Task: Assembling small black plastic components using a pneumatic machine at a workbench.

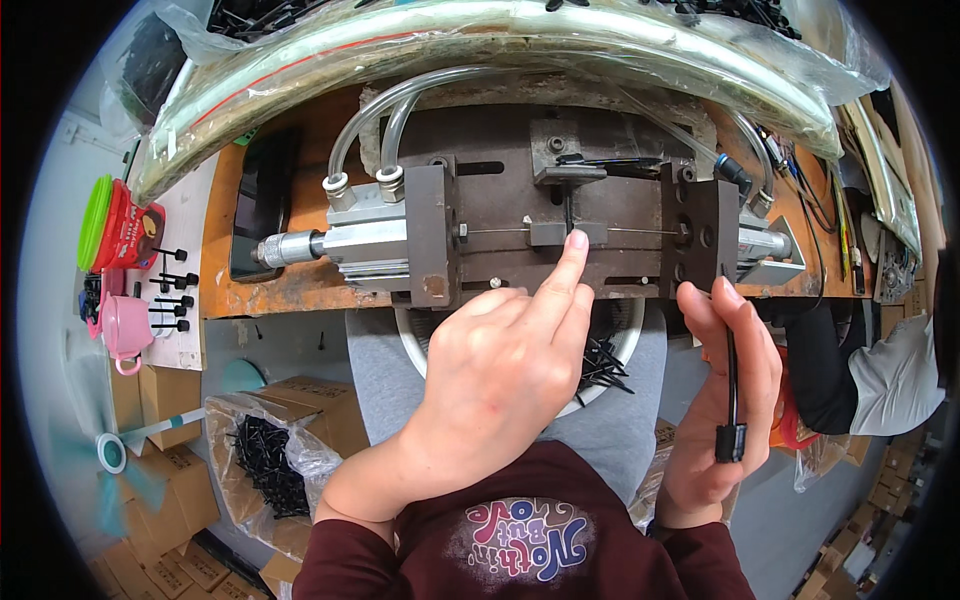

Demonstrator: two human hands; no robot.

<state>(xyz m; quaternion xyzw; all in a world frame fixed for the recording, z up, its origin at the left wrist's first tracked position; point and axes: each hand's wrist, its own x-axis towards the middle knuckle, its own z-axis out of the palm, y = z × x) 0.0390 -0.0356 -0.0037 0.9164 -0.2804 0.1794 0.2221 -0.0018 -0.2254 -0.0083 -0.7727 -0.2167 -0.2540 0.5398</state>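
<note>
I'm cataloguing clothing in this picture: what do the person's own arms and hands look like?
The left hand and right hand wear no gloves. Matching plain maroon fabric sleeves cover the arms, ending short of the hands; no markings show on them.

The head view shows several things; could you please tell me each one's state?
Left hand: index finger extended at the small block
Right hand: holding a black part
Black part: held by its stem
Clear hoses: bent, connected
White basket: holding black pieces
Plastic bag: open, holding black pieces
Fan: blades blurred, probably spinning
</note>
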